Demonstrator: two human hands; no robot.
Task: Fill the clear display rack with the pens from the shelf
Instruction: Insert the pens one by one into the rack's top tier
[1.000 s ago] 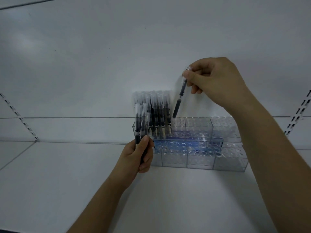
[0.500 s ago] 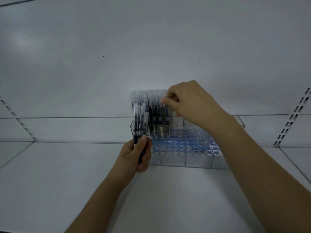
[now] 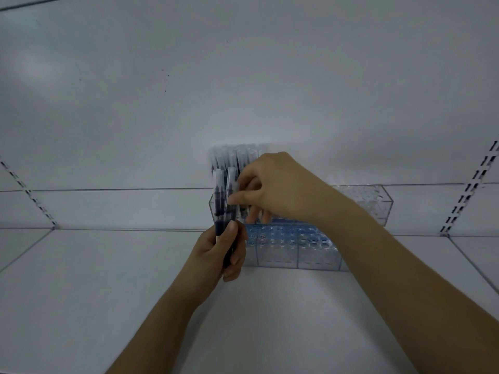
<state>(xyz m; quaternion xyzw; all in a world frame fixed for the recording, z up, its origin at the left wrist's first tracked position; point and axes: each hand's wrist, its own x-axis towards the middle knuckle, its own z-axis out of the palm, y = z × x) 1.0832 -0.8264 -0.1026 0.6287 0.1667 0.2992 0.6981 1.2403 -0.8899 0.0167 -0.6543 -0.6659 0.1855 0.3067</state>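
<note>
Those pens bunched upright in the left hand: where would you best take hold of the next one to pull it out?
Probably by its clear cap end, from above and the right. The left hand grips the lower barrels, so only the tops stand free, and the right hand already pinches there.

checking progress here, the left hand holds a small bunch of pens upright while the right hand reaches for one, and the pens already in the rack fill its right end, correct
Not quite. In the head view the standing pens fill the left end of the clear rack; its right end is bare holes. The rest holds: the left hand grips the bunch of pens and the right hand reaches for one.
</note>
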